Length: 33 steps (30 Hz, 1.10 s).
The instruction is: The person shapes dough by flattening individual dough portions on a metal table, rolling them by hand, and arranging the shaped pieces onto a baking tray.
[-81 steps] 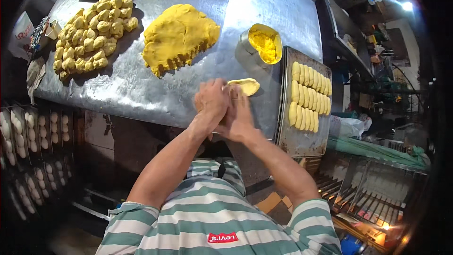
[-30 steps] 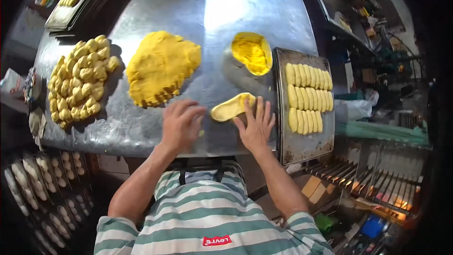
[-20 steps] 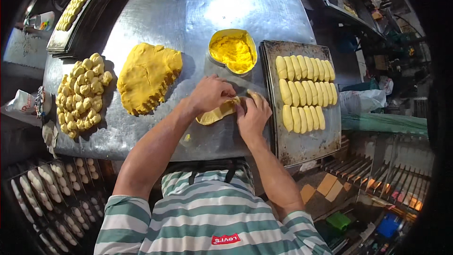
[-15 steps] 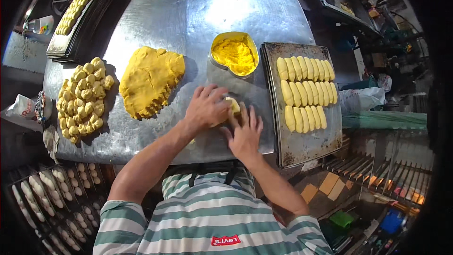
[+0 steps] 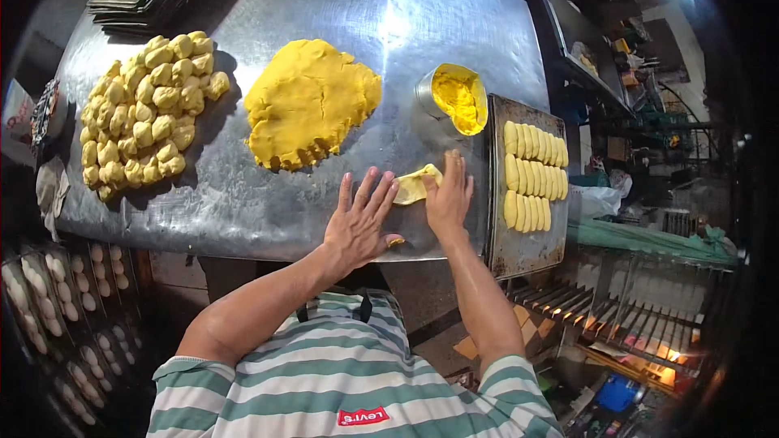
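Observation:
A thin, flattened piece of pale dough (image 5: 414, 186) lies on the metal table (image 5: 235, 219) between my hands. My left hand (image 5: 357, 223) is open with fingers spread, its fingertips close to the dough's left end. Yellow paste shows at its thumb tip. My right hand (image 5: 449, 199) has its fingers stretched out, and its thumb side touches the dough's right end. Beyond it stands a metal tin (image 5: 425, 97) holding yellow paste (image 5: 456, 97). A broad slab of deep yellow paste (image 5: 312, 105) lies farther left, beside a heap of dough balls (image 5: 154, 101).
Close on the right, a baking tray (image 5: 531, 247) carries rows of dough rolls (image 5: 534, 169). Stacked trays (image 5: 130, 4) stand at the far left. A cloth (image 5: 50, 191) hangs over the table's left edge. Racks with dough pieces (image 5: 57, 300) fill the lower left.
The dough under my hands has gone from a small lump to a flat, longer piece. My left hand has come off it and spread its fingers. The whole view has shifted.

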Each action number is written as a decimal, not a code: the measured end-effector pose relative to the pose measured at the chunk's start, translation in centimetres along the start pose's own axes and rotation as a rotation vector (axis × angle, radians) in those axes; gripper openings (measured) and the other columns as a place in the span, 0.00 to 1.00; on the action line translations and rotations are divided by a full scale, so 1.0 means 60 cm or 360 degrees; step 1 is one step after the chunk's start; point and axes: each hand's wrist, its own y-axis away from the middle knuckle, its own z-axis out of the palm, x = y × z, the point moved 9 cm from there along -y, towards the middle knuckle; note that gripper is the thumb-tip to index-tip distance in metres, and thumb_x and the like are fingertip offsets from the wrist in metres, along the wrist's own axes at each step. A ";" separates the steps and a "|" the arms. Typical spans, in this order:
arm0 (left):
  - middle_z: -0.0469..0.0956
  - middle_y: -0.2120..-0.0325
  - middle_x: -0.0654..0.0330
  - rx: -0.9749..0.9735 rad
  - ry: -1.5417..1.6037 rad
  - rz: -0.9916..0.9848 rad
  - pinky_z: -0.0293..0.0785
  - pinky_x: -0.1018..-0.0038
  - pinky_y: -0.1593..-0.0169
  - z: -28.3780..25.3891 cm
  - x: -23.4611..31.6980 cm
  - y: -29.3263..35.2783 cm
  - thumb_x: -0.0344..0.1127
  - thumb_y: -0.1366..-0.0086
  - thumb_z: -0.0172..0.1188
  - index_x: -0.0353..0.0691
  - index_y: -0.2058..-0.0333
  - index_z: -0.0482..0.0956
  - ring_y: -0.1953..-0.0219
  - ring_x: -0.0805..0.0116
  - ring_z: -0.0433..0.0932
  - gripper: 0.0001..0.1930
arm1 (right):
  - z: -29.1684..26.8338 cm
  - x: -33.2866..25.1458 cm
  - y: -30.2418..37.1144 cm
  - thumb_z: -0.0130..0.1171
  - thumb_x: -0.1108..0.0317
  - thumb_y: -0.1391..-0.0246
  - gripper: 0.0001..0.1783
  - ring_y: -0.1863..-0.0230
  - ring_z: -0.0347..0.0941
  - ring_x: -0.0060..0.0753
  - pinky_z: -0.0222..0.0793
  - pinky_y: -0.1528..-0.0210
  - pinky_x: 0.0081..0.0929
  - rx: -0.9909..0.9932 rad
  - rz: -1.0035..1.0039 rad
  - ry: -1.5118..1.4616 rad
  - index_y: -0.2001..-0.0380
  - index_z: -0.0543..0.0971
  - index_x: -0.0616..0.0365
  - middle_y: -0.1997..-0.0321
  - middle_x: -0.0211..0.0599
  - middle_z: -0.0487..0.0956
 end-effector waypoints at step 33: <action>0.69 0.28 0.56 0.0244 0.0360 -0.0196 0.51 0.41 0.23 -0.062 -0.048 0.157 0.48 0.34 0.70 0.49 0.31 0.74 0.22 0.50 0.60 0.34 | 0.006 -0.099 0.056 0.64 0.56 0.34 0.33 0.22 0.60 0.64 0.56 0.23 0.57 -0.0070 -0.0373 -0.0309 0.33 0.69 0.63 0.24 0.59 0.67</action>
